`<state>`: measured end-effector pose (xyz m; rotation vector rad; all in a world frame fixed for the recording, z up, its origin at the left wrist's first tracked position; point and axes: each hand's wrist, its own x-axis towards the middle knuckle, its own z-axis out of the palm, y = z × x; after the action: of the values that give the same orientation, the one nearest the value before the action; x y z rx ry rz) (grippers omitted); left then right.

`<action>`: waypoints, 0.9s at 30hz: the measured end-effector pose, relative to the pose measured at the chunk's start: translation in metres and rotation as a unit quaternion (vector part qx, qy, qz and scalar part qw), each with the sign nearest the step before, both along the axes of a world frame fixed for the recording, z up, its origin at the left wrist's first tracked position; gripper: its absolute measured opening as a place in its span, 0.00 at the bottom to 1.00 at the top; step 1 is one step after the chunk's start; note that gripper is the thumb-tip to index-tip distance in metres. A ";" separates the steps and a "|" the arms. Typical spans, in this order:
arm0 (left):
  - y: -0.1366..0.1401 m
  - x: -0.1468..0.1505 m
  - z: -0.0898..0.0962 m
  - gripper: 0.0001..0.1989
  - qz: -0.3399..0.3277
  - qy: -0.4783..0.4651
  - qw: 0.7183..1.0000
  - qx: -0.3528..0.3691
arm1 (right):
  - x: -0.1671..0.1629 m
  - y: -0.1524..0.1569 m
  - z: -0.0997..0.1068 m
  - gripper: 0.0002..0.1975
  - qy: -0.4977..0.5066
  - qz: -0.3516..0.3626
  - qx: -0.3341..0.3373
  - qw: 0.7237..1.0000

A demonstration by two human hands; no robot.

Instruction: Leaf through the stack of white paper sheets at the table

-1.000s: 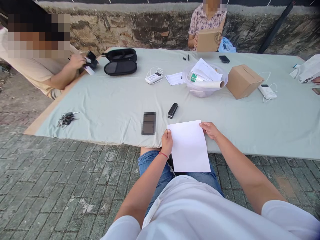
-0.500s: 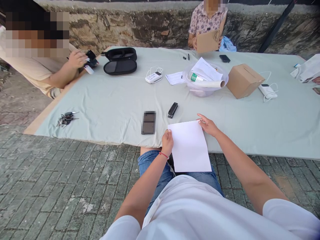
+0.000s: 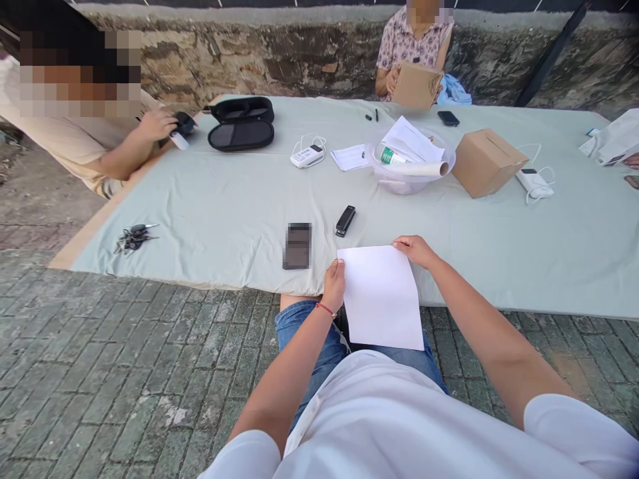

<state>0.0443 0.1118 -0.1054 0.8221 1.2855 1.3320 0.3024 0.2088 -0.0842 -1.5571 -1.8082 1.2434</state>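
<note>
A white sheet of paper [image 3: 382,299] lies partly over the table edge and partly above my lap. My left hand [image 3: 334,283] grips its left edge near the upper corner, thumb on top. At the upper right corner my right hand [image 3: 415,251] pinches the paper between thumb and fingers. Just beyond the sheet rests a black stapler [image 3: 345,220]. To the stapler's left is a dark, blurred-out flat object [image 3: 297,246], probably a phone by its shape, though I cannot make out its surface.
Farther back stand a plastic basin [image 3: 407,179] holding papers and a bottle, a cardboard box [image 3: 486,163] and an open black case [image 3: 241,133]. Keys [image 3: 134,238] lie at the left. One person sits at the left; another across the table holds a cardboard piece [image 3: 417,85].
My right hand's fingers have closed from spread onto the paper's corner. The sheet has shifted slightly toward me. Across the table, the person's cardboard has tilted.
</note>
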 end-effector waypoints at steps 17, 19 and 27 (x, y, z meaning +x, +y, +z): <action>0.005 -0.004 0.000 0.21 -0.031 -0.032 0.999 -0.025 | -0.031 0.003 0.017 0.18 -0.164 0.052 0.155 0.973; 0.005 -0.002 0.002 0.22 -0.029 -0.016 0.999 -0.026 | -0.051 0.000 0.027 0.19 -0.197 0.090 0.219 0.952; 0.004 -0.001 0.001 0.21 -0.021 -0.056 0.998 -0.031 | -0.123 -0.008 0.047 0.19 -0.230 0.250 0.267 0.902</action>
<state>0.0436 0.1156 -0.1039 0.7178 1.2088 1.2810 0.1797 0.2003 -0.0377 -1.1572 -2.6877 0.4668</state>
